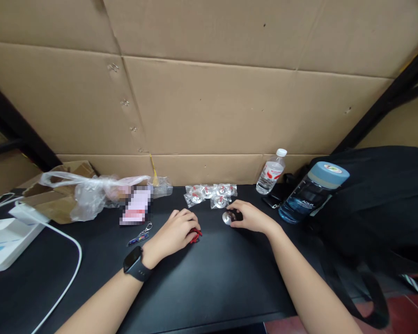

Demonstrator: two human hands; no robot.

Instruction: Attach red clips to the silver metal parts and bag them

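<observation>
We list: one silver disc (227, 218), round, shiny, dark on its right side, lower centre of frame, clasped by our right hand (249, 215); one red bundle (195, 235), tangled, to its left, pinched under our left hand (177, 230).

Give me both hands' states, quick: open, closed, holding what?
Left hand: closed, fingers curled on a red cord-like item.
Right hand: closed, thumb and fingers around a shiny silver disc.
</observation>
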